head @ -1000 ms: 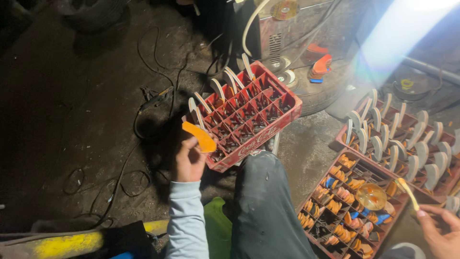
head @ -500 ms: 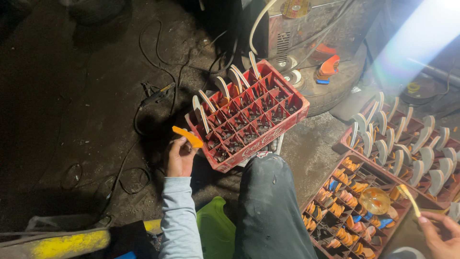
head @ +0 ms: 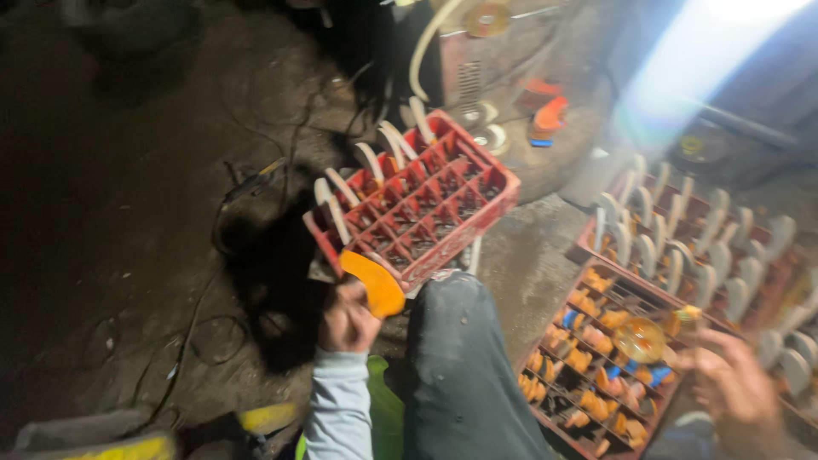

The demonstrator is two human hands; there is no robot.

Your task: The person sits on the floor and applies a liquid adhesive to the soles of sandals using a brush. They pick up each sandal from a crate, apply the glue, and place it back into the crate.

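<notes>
My left hand [head: 348, 322] grips an orange curved piece [head: 372, 282] right at the near corner of a red divided crate [head: 417, 200]. Several white curved pieces stand along that crate's left rim. My right hand [head: 734, 383] is blurred at the lower right, its fingers closed on a small yellowish piece [head: 687, 317] above a second crate [head: 596, 366] filled with orange and blue pieces. A round amber disc [head: 639, 339] lies on that crate. My knee in dark trousers [head: 460, 366] sits between the two crates.
A third red crate [head: 699, 247] at the right holds several upright white pieces. Cables trail over the dark floor [head: 128, 238] at the left. A machine with round discs [head: 490, 81] and orange parts [head: 545, 115] stands behind. A yellow bar [head: 136, 445] lies at the bottom left.
My left hand has drawn the orange piece back and turned it up at the crate's near corner. My right hand has moved left over the lower crate. The view has shifted.
</notes>
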